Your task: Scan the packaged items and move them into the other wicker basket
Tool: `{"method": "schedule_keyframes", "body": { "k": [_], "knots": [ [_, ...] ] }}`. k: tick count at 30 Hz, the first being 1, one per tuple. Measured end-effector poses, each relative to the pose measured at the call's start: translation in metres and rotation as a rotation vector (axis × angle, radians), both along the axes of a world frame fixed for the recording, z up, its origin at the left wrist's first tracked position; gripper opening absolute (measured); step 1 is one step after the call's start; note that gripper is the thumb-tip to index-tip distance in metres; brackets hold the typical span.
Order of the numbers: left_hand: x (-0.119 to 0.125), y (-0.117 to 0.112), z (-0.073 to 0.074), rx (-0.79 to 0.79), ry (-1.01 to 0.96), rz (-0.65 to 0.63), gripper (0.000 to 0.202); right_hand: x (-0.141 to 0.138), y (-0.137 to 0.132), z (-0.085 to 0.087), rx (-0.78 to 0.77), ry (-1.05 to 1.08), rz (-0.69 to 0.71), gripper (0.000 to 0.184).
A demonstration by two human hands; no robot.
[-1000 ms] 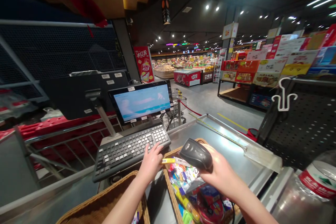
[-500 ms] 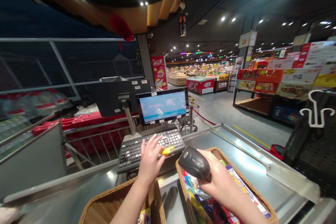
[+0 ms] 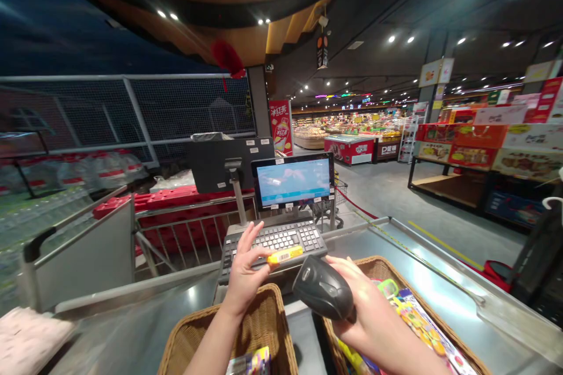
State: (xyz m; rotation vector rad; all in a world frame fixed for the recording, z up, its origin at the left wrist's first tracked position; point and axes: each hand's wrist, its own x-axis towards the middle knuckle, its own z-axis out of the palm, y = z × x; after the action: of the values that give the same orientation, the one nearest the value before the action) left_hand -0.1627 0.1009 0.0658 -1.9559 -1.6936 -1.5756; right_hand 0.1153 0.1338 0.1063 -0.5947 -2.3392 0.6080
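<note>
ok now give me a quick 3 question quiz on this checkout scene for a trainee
1. What is the right hand gripping?
2. True or false: the left hand holds the yellow packet.
3. What are the two baskets at the counter made of?
a) woven wicker
b) stainless steel
c) clear plastic

Key: 1. a handheld barcode scanner; 2. true; 3. a
</note>
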Motion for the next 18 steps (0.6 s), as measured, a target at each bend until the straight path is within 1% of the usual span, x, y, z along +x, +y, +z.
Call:
{"method": "schedule_keyframes", "body": {
  "k": [5,11,18],
  "knots": [
    [-0.011,-0.009,0.002,0.005,0.061,0.042,0.007,-0.006,-0.003,-0.005,0.002,-0.051,0.0,0.067],
    [-0.027,-0.017,-0.002,-0.005,0.201,0.105,0.014,-0.009,-0.005,-0.008,0.016,-0.075,-0.02,0.068],
    [-0.036,-0.029,-0.006,-0.031,0.231,0.14,0.018,-0.016,-0.006,-0.01,0.035,-0.086,-0.019,0.064]
  ]
}}
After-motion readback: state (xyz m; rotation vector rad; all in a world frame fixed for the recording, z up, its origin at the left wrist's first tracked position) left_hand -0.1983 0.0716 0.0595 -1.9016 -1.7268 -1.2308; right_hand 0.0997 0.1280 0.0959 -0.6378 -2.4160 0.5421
